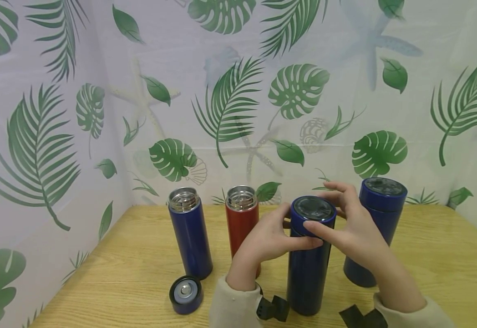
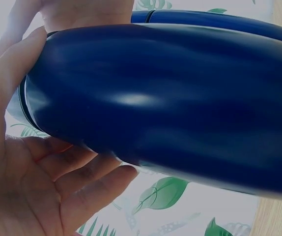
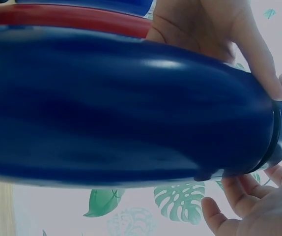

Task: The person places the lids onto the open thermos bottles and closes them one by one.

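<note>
A dark blue thermos bottle (image 1: 307, 278) stands upright on the wooden table, its lid (image 1: 314, 209) on, with a glossy black top. My left hand (image 1: 268, 236) grips the neck from the left, thumb across the front just under the lid. From the right, my right hand (image 1: 355, 228) holds the lid, with its thumb at the front rim and its fingers behind. The bottle's body (image 2: 155, 98) fills much of the left wrist view, fingers curving around its top end. In the right wrist view, the seam below the lid shows between both hands.
Left of the hands stand an open red thermos (image 1: 241, 228) and an open blue thermos (image 1: 191, 241). A loose blue lid (image 1: 186, 295) lies upside down in front. Another lidded blue thermos (image 1: 386, 218) stands right, partly behind my right hand. Leaf-patterned sheeting (image 1: 238, 118) borders the table (image 1: 111, 264).
</note>
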{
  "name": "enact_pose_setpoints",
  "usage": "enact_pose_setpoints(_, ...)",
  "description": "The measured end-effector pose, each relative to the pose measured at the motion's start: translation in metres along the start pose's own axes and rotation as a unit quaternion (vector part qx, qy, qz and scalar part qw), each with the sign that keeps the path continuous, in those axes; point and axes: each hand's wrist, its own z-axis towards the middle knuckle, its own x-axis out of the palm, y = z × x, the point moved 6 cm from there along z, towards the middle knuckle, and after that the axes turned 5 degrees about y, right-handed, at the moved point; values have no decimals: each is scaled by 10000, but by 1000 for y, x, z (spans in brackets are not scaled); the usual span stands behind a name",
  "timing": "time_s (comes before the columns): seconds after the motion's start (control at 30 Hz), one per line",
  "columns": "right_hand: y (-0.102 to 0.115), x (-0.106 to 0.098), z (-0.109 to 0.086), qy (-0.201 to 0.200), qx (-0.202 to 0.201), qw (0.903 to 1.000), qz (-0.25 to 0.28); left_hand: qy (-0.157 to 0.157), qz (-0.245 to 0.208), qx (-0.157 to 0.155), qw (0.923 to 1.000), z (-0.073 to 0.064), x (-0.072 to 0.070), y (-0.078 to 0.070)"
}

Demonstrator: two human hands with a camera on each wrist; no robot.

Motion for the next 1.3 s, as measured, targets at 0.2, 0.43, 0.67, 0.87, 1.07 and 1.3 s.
enact_pose_setpoints(0.2, -1, 1, 0, 70, -75, 9999, 62, 11, -10, -46, 10000, 0, 0, 1)
enact_pose_setpoints(0.43, 3, 3, -1, 531, -396, 9963, 553, 35, -78, -78, 9999, 0, 0, 1)
enact_pose_setpoints(0.67, 5, 3, -1, 596, -525, 9955, 514, 48, -76, -17, 10000, 0, 1, 1)
enact_pose_setpoints(0.87, 5, 2, -1, 443, -432, 9972, 424, 48, -93, 7, 9999, 1, 1, 0)
enact_pose_setpoints(1.07, -1, 1, 1, 175, 14, 9998, -47, 27, -30, 11, 10000, 1, 0, 0)
enact_pose_setpoints(1.3, -4, 2, 2, 66, 218, 9995, -199, 30, -61, -50, 10000, 0, 0, 1)
